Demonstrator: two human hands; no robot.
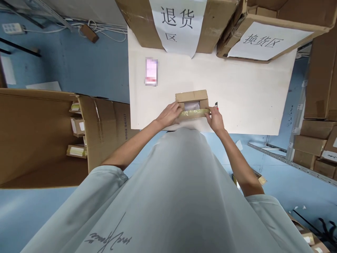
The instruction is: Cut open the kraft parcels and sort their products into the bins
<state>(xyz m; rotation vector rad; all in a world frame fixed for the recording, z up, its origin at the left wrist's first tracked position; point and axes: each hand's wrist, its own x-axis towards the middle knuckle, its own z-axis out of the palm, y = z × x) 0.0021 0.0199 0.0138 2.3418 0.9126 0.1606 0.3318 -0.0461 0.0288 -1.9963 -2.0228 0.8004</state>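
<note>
A small cardboard box (191, 95) lies at the near edge of the white table, its flaps parted at the top. Inside shows something in pale, shiny wrapping (192, 106). Yellowish tape (193, 113) runs along the near flap. My left hand (170, 115) grips the box's left end, fingers bent over the corner. At the right end, my right hand (216, 120) pinches the near flap's corner. A red and black box cutter (216, 105) pokes out beyond my right hand; whether my palm holds it or it lies on the table, I cannot tell.
On the white table (244, 91) a blurred phone-like object (151, 72) lies at left. Two labelled cartons, one (144, 28) and another (223, 49), stand at the back. A large open carton (102, 130) holding small boxes is on my left. More boxes (313, 130) are stacked at right.
</note>
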